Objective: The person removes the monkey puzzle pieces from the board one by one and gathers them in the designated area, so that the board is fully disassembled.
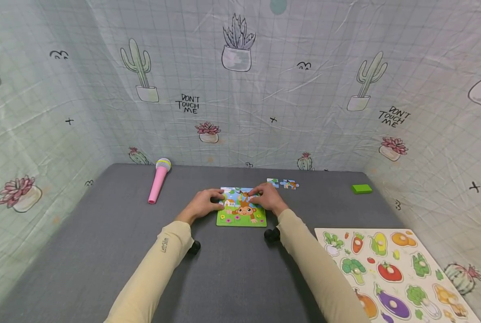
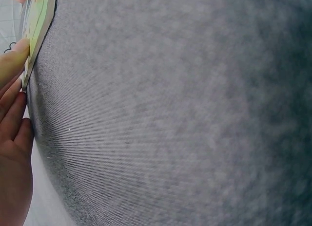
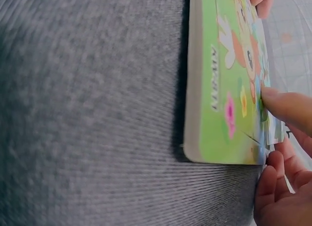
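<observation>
A small jigsaw puzzle board [image 1: 235,219] with a cartoon monkey, a house and flowers lies flat on the grey table. My left hand [image 1: 203,202] holds its left edge, thumb on top and the other fingers along the side; the left wrist view shows this hand [image 2: 14,138] and the board's edge [image 2: 41,28]. Over the board's upper right part, my right hand [image 1: 268,197] pinches a puzzle piece [image 3: 275,131], thumb on its near face, fingers mostly behind it. Two loose puzzle pieces, one partly blue and green [image 1: 273,182] and one with orange [image 1: 290,184], lie beyond the right hand.
A pink toy microphone [image 1: 158,181] lies at the back left. At the back right is a green block [image 1: 361,189]. A vegetable knob puzzle board [image 1: 369,264] lies at the front right, partly under the right forearm. Printed cloth walls [image 1: 248,89] surround the table.
</observation>
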